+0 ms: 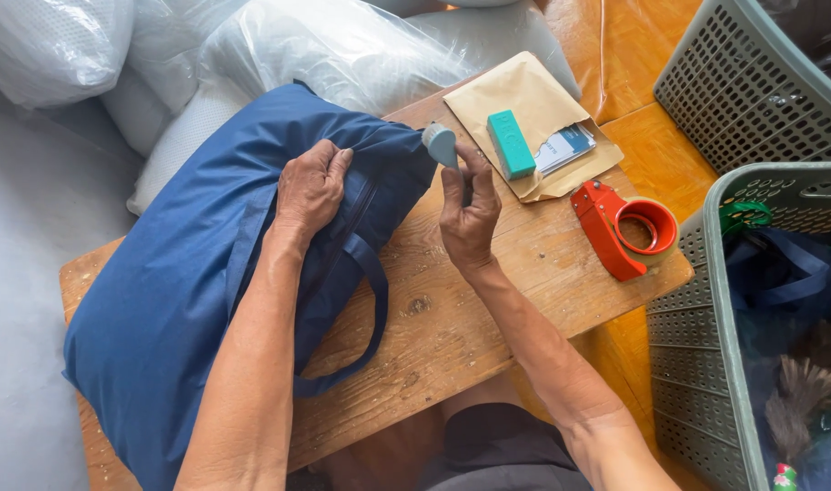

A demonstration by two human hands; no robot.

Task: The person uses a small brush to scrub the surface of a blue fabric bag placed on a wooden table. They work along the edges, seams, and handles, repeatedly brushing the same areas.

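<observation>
A stuffed dark blue fabric bag [179, 273] with a loop handle lies on a low wooden table [488, 291]. My left hand [311, 186] pinches the fabric near the bag's zipper at its top edge. Just right of the bag, my right hand [468, 214] is raised over the table and holds a small grey-blue teardrop-shaped tool [440, 144] between thumb and fingers.
A brown padded envelope [538, 100] with a teal block [510, 144] and a small card lies at the table's far side. A red tape dispenser [624, 227] sits at the right edge. Grey mesh baskets [697, 318] stand on the right, clear plastic-wrapped bundles [324, 45] behind.
</observation>
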